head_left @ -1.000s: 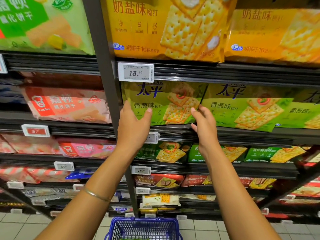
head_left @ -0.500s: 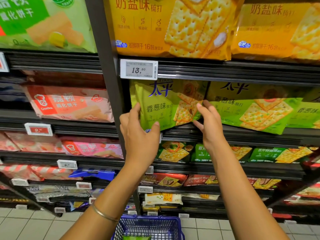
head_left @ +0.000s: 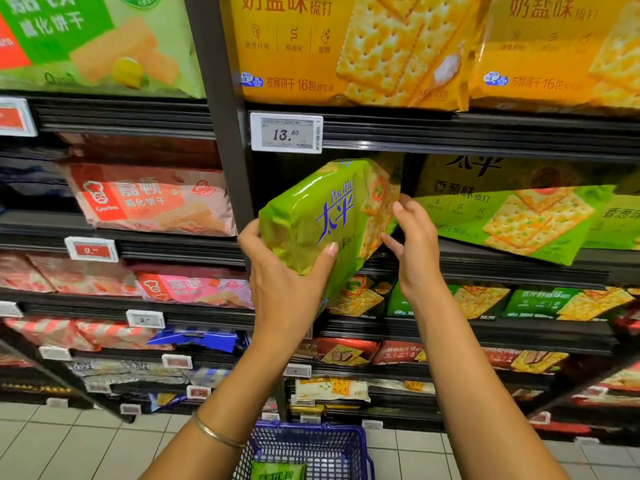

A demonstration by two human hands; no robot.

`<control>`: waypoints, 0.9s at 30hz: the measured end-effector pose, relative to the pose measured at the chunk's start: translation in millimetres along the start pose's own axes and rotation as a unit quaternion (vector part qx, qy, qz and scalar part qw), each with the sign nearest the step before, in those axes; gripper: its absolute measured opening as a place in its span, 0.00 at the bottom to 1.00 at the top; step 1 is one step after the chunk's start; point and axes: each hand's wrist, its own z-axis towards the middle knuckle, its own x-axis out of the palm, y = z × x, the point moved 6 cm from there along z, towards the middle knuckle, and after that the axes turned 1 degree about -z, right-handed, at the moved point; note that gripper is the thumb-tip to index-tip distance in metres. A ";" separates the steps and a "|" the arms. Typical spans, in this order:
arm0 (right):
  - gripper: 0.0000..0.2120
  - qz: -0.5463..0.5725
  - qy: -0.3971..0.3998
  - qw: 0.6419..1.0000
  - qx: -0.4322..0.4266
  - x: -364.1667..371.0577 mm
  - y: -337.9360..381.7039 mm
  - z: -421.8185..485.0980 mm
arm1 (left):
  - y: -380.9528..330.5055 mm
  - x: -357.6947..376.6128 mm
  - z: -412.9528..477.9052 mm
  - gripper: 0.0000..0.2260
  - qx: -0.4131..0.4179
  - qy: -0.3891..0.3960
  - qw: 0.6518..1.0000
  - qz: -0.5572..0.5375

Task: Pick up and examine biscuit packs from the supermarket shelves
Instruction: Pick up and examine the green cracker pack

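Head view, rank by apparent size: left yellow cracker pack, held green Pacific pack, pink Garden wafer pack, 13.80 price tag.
1. left yellow cracker pack, cropped at top.
2. green Pacific pack and pink Garden wafer pack: similar; green is nearer the camera, so unranked.
3. 13.80 price tag.

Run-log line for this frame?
stage: examining | left hand: grips green cracker pack | right hand: holds its right edge | pack: tilted, off shelf

A green biscuit pack (head_left: pixel 322 216), printed with blue lettering and crackers, is tilting forward off the shelf (head_left: pixel 485 268), lying beside matching green packs (head_left: pixel 512 216).
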 end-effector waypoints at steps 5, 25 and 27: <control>0.28 0.005 0.000 1.000 -0.020 -1.2 -0.5 -22.1 | 7.5 -18.1 -8.7 0.27 0.036 0.012 0.997 -0.070; 0.12 0.037 0.186 0.970 0.153 -47.1 -74.0 -108.8 | 130.3 -91.5 -104.6 0.14 -0.422 0.091 0.837 -0.337; 0.11 0.032 0.157 0.975 0.154 -52.7 -90.2 -115.2 | 141.1 -93.6 -115.5 0.14 -0.453 0.085 0.827 -0.323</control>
